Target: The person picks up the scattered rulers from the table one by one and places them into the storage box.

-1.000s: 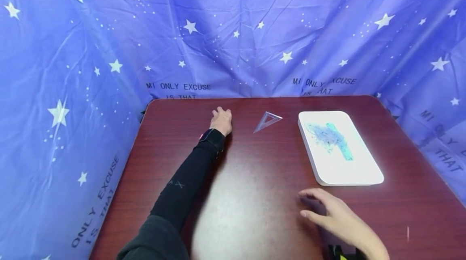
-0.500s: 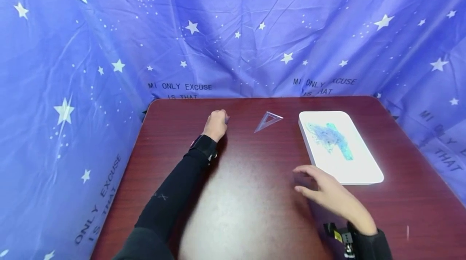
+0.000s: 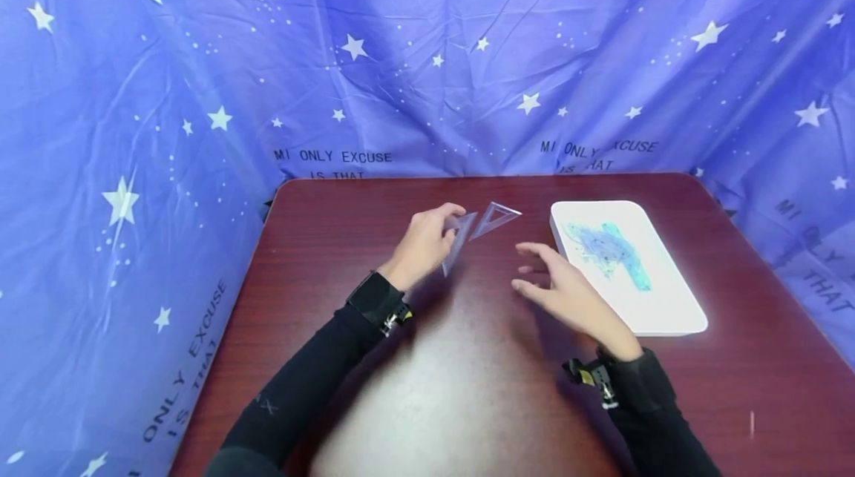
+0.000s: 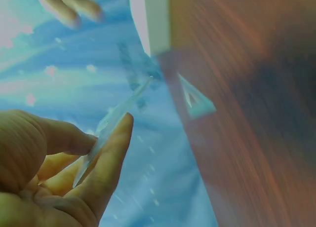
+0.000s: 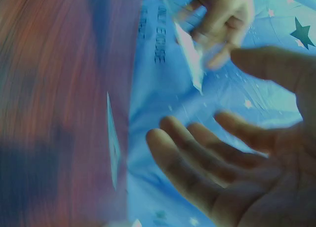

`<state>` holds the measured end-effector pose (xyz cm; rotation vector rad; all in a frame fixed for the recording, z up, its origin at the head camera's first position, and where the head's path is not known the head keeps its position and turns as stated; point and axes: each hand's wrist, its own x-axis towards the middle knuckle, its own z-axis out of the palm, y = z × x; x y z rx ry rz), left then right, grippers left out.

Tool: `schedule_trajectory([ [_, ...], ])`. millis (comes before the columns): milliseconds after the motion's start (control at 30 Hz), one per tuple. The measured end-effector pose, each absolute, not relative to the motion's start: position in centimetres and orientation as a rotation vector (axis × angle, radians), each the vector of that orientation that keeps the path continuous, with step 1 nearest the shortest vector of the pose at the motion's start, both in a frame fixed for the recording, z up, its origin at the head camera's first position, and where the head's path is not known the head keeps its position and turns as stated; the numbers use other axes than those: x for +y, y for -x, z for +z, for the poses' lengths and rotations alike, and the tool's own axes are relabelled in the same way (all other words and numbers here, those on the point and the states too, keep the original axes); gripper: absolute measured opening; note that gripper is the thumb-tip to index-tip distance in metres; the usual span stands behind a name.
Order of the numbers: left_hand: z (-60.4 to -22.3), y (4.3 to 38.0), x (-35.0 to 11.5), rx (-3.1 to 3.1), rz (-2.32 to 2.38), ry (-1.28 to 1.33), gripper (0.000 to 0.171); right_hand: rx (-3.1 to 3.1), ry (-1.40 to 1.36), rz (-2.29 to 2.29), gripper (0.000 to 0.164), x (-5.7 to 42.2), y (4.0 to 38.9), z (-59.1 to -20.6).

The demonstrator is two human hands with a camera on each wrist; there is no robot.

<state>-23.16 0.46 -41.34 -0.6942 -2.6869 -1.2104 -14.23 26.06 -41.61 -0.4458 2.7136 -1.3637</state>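
My left hand pinches a clear plastic set square between thumb and fingers, raised above the table; the left wrist view shows this set square nearly edge-on. Just to its right a second clear set square lies flat on the table, its triangular cut-out visible. My right hand hovers with fingers apart and nothing in its grasp, near the left side of the white box-like slab. In the right wrist view its fingers are spread, and the held set square is beyond them.
A white rounded slab with a blue-green smeared patch on top lies at the right of the dark red wooden table. A blue star-printed curtain hangs behind and along both sides.
My left hand has come away from the table's back left with a set square in its grip, moving right. My right hand has moved forward and left, still holding nothing.
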Motion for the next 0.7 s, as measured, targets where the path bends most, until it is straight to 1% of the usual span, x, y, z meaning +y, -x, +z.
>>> schedule_trajectory([
  [100, -41.0, 21.3, 1.2, -2.604, -1.374, 0.705, 0.036, 2.511, 0.373, -1.635, 0.064, 24.7, 15.4, -42.2],
  [200, -41.0, 19.6, 1.9, -2.556, -1.430, 0.675, 0.031, 2.260, 0.294, -1.893, 0.063, 23.3, 16.2, -43.0],
  [267, -41.1, 18.8, 2.2, -2.545, -1.410, 0.657, 0.028, 2.116, 0.258, -2.012, 0.057, 22.6, 16.4, -43.5],
  [400, -41.7, 18.1, 2.5, -2.527, -1.325, 0.617, 0.021, 1.906, 0.201, -2.171, 0.032, 21.3, 16.5, -44.2],
  [467, -42.0, 17.9, 2.5, -2.523, -1.303, 0.593, 0.018, 1.849, 0.184, -2.213, 0.024, 21.0, 16.6, -44.3],
  [533, -42.2, 17.9, 2.4, -2.526, -1.299, 0.568, 0.017, 1.822, 0.182, -2.233, 0.021, 20.9, 16.6, -44.4],
  [700, -42.4, 17.8, 2.3, -2.546, -1.353, 0.544, 0.016, 1.827, 0.196, -2.215, 0.021, 21.0, 16.7, -44.3],
])
